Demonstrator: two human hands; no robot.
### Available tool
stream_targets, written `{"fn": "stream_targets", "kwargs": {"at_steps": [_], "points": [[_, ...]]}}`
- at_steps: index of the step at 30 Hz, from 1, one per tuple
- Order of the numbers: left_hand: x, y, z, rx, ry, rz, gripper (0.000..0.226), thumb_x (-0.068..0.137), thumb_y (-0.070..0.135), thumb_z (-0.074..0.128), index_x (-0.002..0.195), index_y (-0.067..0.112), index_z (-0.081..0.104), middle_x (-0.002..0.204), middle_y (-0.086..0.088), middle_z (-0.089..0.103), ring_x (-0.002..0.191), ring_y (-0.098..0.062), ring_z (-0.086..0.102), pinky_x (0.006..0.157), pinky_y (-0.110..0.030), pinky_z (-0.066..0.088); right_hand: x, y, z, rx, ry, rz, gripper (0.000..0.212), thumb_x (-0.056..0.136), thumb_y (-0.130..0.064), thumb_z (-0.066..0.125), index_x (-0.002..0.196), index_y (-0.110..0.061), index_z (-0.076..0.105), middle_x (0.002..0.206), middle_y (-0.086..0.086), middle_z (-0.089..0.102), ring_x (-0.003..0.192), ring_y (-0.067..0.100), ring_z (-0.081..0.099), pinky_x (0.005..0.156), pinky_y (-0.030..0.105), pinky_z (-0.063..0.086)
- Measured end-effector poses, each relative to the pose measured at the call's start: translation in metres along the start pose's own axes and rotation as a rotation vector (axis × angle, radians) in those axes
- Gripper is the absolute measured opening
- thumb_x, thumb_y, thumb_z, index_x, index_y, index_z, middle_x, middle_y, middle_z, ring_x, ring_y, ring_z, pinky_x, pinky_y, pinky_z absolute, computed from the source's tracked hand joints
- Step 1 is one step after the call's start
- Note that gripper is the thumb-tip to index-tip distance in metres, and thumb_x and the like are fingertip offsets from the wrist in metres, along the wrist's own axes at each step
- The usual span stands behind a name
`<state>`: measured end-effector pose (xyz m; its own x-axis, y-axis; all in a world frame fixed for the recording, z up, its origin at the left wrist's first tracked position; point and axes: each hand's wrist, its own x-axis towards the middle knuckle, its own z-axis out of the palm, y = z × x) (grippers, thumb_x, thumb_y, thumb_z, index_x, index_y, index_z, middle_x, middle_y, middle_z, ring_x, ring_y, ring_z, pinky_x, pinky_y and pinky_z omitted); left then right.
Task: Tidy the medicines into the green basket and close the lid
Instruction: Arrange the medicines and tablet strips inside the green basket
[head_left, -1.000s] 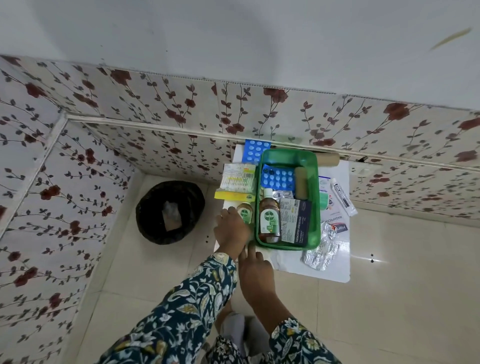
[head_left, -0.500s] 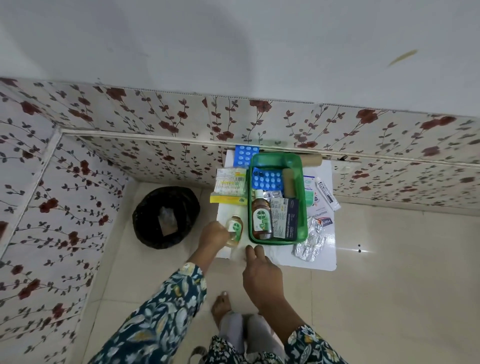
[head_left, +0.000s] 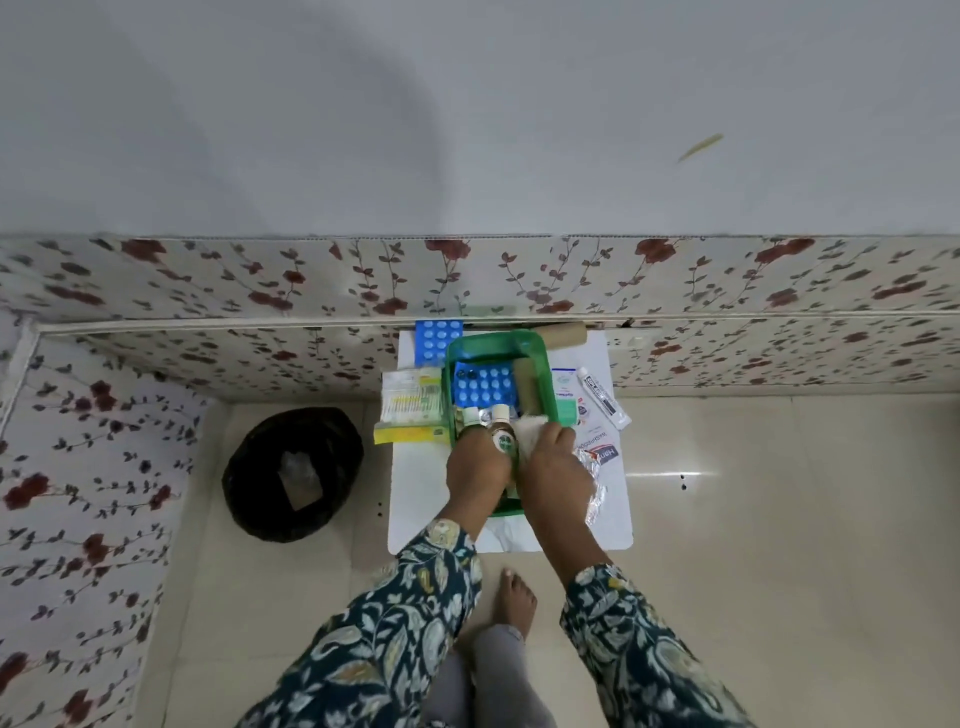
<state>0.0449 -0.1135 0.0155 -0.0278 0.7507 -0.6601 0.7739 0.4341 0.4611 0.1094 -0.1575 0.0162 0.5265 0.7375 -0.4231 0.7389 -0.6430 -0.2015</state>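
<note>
The green basket (head_left: 496, 344) stands on a small white table (head_left: 431, 499) against the flowered wall. Inside it lie a blue blister pack (head_left: 483, 387), a cardboard roll (head_left: 525, 384) and a brown bottle with a green label (head_left: 503, 441). My left hand (head_left: 475, 465) is over the basket's near left corner, closed on a small bottle whose white cap (head_left: 470, 413) shows above my fingers. My right hand (head_left: 553, 467) grips a box (head_left: 532, 434) at the basket's near right, tilted so its pale side shows. I see no lid that I can identify.
Outside the basket lie a second blue blister pack (head_left: 438, 343), a swab packet (head_left: 412, 397), a yellow box (head_left: 410, 434), a roll (head_left: 561, 334), a sachet (head_left: 569, 395), a tube (head_left: 602, 395) and silver strips (head_left: 595, 488). A black bin (head_left: 293, 473) sits on the floor to the left.
My left hand has carried the small bottle from the table's left side into the basket. My right hand has moved up from the table's front edge and taken hold of the box.
</note>
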Motion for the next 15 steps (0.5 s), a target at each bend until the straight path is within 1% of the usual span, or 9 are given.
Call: {"fn": "stream_targets", "kwargs": {"at_steps": [2,3,5,6,8,10,12,15], "points": [[0.004,-0.005,0.007,-0.014,0.015,-0.019,0.025,0.092,0.019,0.048,0.112,0.009,0.06,0.12,-0.017,0.064,0.108,-0.034,0.061,0.082,-0.034,0.047,-0.002,-0.001,0.01,-0.041,0.005,-0.038,0.037,0.093,-0.013,0.042,0.128,-0.005,0.034,0.122,0.014,0.048,0.09,0.031,0.065,0.056,0.032,0.038],[0.008,-0.008,0.012,-0.043,0.011,-0.02,0.025,0.092,0.018,0.048,0.114,0.011,0.059,0.121,-0.016,0.064,0.108,-0.033,0.061,0.081,-0.032,0.045,-0.003,0.001,0.013,-0.034,0.009,-0.045,0.035,0.093,-0.014,0.043,0.126,-0.005,0.037,0.119,0.015,0.05,0.089,0.031,0.066,0.056,0.032,0.039],[0.012,-0.012,0.017,-0.096,-0.016,-0.019,0.027,0.092,0.017,0.05,0.118,0.014,0.057,0.123,-0.015,0.064,0.109,-0.031,0.06,0.076,-0.027,0.038,-0.003,0.003,0.014,-0.025,0.036,-0.082,0.029,0.09,-0.008,0.044,0.119,-0.003,0.046,0.111,0.017,0.056,0.085,0.033,0.066,0.055,0.035,0.047],[0.011,-0.013,0.017,-0.089,-0.029,-0.009,0.027,0.092,0.018,0.051,0.119,0.015,0.056,0.123,-0.014,0.064,0.109,-0.03,0.06,0.075,-0.025,0.036,-0.003,0.005,0.014,-0.049,0.016,-0.118,0.027,0.089,-0.005,0.043,0.115,-0.003,0.049,0.11,0.017,0.057,0.087,0.034,0.066,0.059,0.037,0.051],[0.012,-0.015,0.017,-0.023,-0.05,0.035,0.029,0.091,0.018,0.054,0.119,0.014,0.055,0.123,-0.015,0.064,0.109,-0.03,0.061,0.076,-0.025,0.037,-0.002,0.009,0.015,-0.124,-0.07,-0.194,0.027,0.091,-0.003,0.039,0.115,-0.002,0.049,0.115,0.017,0.055,0.097,0.033,0.062,0.071,0.038,0.052],[0.013,-0.013,0.017,0.041,-0.075,0.05,0.03,0.09,0.018,0.055,0.12,0.013,0.053,0.124,-0.015,0.063,0.11,-0.031,0.06,0.082,-0.029,0.043,-0.001,0.011,0.014,-0.141,-0.133,-0.211,0.028,0.092,-0.002,0.037,0.117,-0.002,0.05,0.119,0.017,0.055,0.103,0.032,0.06,0.077,0.038,0.052],[0.015,-0.008,0.017,0.142,-0.086,0.045,0.032,0.091,0.018,0.052,0.123,0.013,0.05,0.127,-0.016,0.061,0.112,-0.033,0.059,0.087,-0.035,0.046,0.001,0.011,0.007,-0.085,-0.136,-0.196,0.028,0.091,-0.002,0.037,0.115,-0.002,0.051,0.118,0.017,0.056,0.102,0.032,0.061,0.077,0.037,0.052],[0.011,0.004,0.011,0.347,-0.021,0.051,0.031,0.092,0.012,0.045,0.122,0.009,0.053,0.125,-0.016,0.061,0.111,-0.035,0.059,0.086,-0.038,0.049,0.005,0.021,-0.009,0.099,-0.029,-0.115,0.025,0.089,-0.004,0.039,0.11,-0.003,0.053,0.114,0.014,0.057,0.097,0.031,0.061,0.072,0.035,0.05]]}}
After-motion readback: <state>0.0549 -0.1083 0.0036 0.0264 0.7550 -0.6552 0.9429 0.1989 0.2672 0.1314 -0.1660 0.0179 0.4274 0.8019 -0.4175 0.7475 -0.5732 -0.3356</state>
